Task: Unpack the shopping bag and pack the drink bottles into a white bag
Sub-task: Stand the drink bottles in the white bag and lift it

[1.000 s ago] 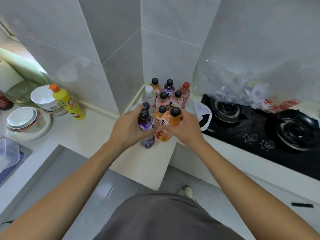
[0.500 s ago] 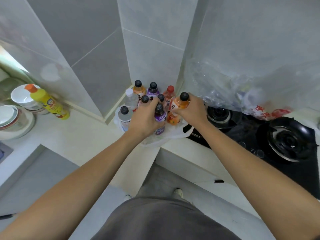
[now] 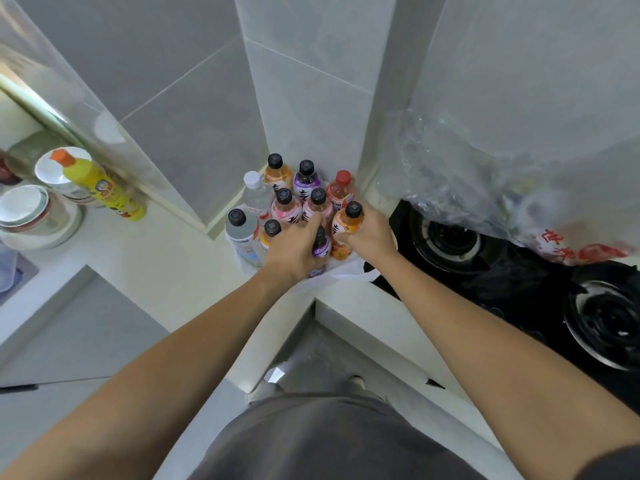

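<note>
Nearest the camera, both forearms reach toward twelve o'clock over the pale surface (image 3: 166, 268). The left hand (image 3: 294, 251) curls its fingers round a purple bottle (image 3: 320, 245), and just at its three o'clock the right hand (image 3: 372, 233) grips an orange bottle (image 3: 348, 225) with a black cap. Both bottles stand upright on the crumpled white bag (image 3: 346, 271), which lies spread on the surface corner beneath the hands.

Close around them crowd the other drink bottles: a grey bottle (image 3: 240, 230) at nine o'clock of the left hand, a small orange one (image 3: 270, 233) touching that hand, two pink bottles (image 3: 285, 207) just beyond the knuckles, then a clear water bottle (image 3: 258, 194), another orange, another purple (image 3: 306, 178) and a red-capped bottle (image 3: 341, 190) against the wall corner. This cluster hems the held pair in on the far side.

At three o'clock sits a black gas hob (image 3: 519, 285), with a clear plastic bag (image 3: 485, 188) slumped over its far edge. Far at nine o'clock stand a yellow squeeze bottle (image 3: 104, 188) and stacked bowls (image 3: 31, 213). Grey tiled walls (image 3: 194, 109) close the corner.
</note>
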`<action>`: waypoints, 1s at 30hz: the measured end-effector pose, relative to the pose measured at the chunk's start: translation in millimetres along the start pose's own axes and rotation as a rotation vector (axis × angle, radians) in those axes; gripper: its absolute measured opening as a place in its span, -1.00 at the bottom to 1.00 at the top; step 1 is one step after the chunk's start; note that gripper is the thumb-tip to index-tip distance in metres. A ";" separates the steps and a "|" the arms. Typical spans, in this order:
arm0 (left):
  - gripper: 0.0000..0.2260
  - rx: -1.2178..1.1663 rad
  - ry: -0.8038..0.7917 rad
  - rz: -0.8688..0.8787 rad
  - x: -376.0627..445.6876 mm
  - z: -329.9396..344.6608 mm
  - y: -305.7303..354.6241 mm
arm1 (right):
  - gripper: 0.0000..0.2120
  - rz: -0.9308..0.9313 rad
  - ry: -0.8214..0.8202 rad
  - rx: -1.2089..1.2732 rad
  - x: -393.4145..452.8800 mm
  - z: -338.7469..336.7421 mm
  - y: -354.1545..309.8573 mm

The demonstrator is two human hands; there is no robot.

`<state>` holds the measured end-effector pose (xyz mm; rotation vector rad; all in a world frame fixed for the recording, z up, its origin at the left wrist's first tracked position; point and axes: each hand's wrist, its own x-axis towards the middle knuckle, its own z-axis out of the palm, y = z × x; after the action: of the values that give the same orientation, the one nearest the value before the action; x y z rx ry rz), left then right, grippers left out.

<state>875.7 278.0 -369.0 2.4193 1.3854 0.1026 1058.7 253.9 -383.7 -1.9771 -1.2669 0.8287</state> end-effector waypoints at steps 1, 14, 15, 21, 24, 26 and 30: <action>-0.38 0.005 0.005 -0.008 0.2 1.6 0.8 | -0.49 -0.007 -0.011 0.013 1.5 -0.9 0.7; -0.51 -0.002 0.111 -0.033 -4.3 4.4 -1.3 | -0.38 -0.114 -0.087 0.010 1.6 -5.3 3.9; -0.51 0.003 0.114 -0.027 -4.9 2.5 -0.7 | -0.37 -0.106 -0.098 0.005 2.5 -5.1 4.7; -0.53 -0.052 0.193 0.043 -20.2 -20.0 -5.6 | -0.35 -0.121 -0.093 -0.031 0.3 -10.8 10.1; -0.62 -0.110 0.250 0.059 -31.7 -34.3 -16.9 | -0.37 -0.156 -0.054 -0.030 -8.1 -11.6 13.1; -0.67 -0.117 0.302 0.065 -38.5 -43.7 -24.5 | -0.37 -0.162 -0.027 -0.027 -12.9 -10.5 13.9; -0.75 -0.089 0.382 -0.003 -45.9 -59.9 -39.8 | -0.43 -0.150 0.018 -0.031 -17.6 -10.3 15.5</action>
<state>805.2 273.2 -321.2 2.4071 1.4998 0.6411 1068.9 230.6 -386.8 -1.8821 -1.4059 0.7200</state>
